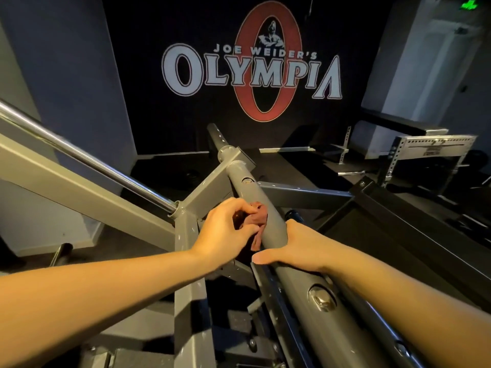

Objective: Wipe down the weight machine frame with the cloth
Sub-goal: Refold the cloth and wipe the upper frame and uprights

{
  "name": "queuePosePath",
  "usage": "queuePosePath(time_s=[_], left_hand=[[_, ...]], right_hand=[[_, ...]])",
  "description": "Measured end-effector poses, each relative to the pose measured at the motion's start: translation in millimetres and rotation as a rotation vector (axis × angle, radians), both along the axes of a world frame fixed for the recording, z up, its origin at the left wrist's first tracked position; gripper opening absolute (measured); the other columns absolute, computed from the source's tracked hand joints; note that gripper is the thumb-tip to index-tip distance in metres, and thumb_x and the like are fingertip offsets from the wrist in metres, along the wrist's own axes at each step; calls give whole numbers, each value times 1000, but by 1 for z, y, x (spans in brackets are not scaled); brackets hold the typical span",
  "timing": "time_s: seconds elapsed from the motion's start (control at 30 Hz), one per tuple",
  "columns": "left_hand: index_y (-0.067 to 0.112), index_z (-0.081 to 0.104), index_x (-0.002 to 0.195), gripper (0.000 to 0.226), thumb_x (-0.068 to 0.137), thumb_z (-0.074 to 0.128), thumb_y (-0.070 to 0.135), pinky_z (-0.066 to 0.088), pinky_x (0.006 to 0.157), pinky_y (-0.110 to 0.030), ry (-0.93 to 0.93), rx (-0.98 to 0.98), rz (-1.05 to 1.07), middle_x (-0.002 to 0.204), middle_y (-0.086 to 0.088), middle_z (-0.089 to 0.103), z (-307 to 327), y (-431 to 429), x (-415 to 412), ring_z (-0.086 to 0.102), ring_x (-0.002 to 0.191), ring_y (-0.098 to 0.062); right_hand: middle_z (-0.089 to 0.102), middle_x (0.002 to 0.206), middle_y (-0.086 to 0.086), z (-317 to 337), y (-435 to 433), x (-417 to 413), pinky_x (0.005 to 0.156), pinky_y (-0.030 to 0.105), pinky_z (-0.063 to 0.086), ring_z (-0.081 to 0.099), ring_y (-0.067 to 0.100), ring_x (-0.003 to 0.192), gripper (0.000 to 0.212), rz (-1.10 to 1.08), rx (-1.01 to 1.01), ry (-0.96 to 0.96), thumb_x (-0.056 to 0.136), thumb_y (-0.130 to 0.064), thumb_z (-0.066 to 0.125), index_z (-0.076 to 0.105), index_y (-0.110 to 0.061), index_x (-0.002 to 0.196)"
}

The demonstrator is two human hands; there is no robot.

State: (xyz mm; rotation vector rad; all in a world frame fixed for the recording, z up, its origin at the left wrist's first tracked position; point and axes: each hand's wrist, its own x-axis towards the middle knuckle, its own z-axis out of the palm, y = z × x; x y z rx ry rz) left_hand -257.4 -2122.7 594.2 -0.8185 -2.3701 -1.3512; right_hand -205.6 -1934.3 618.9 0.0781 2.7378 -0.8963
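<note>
While the left hand [225, 231] pinches the cloth [259, 218] against the frame tube [254, 192], the right hand [300, 248] grips that tube.

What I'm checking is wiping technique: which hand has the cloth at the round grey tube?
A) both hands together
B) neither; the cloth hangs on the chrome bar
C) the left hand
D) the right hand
C: the left hand pinches the reddish cloth against the tube, while the right hand grips the tube with no cloth.
</note>
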Motion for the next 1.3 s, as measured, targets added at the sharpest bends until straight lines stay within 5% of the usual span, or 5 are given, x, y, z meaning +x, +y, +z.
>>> queuePosePath(time_s=[0.4, 0.57, 0.87, 1.13, 1.3], left_hand=[[21, 76, 106, 17, 94, 70, 10, 53, 72, -9, -198, 293, 238, 95, 15, 69, 1, 22, -116, 66, 89, 2], [25, 71, 96, 16, 87, 78, 13, 55, 85, -28, -103, 170, 121, 99, 11, 70, -27, 6, -53, 67, 95, -6], [33, 75, 96, 17, 93, 71, 17, 59, 90, -36, -127, 165, 265, 98, 13, 71, 7, 21, -110, 66, 93, -5], [27, 75, 109, 19, 91, 73, 18, 47, 88, -11, 70, 85, 126, 105, 16, 67, -15, 9, -65, 62, 101, 1], [27, 76, 102, 18, 92, 70, 13, 52, 88, -27, -175, 233, 317, 95, 17, 69, -12, 21, -142, 67, 100, -9]], right_hand=[[54, 122, -2, -1, -1, -19, 87, 35, 55, 58, 14, 102, 109, -75, 1, 42, 58, -76, 81, 39, -17, 139], [53, 118, -4, -1, -8, -16, 71, 24, 47, 55, 7, 96, 99, -77, 4, 86, 66, -69, 83, 40, -17, 138], [53, 119, -1, 1, -6, -16, 84, 34, 54, 57, 14, 101, 102, -78, 20, 68, 62, -73, 82, 42, -15, 135], [56, 118, -4, -2, -7, -14, 84, 33, 55, 59, 12, 100, 101, -77, -41, 80, 58, -77, 80, 43, -20, 134], [56, 114, -7, -3, -5, -14, 89, 37, 56, 60, 12, 99, 95, -92, -55, 61, 55, -79, 77, 44, -27, 126]])
